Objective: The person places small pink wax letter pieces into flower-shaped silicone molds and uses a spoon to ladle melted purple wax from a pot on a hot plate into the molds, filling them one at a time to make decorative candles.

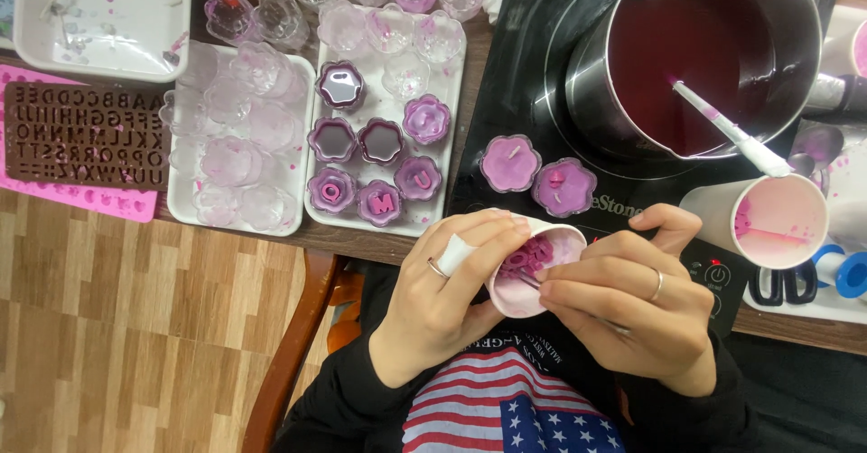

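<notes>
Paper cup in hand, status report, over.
Left hand grips tilted paper cup. Right hand picks at pink wax letters inside with thin tool. Nothing in the way.

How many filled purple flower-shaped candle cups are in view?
9: seven on the right white tray, clustered from down to; two on the black cooktop at and. Others may be hidden.

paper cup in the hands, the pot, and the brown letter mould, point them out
paper cup (517,295), head view, on its lower white wall between the two hands
pot (587,83), head view, on its steel outer wall, left side
letter mould (86,137), head view, on the middle of the brown slab
</notes>
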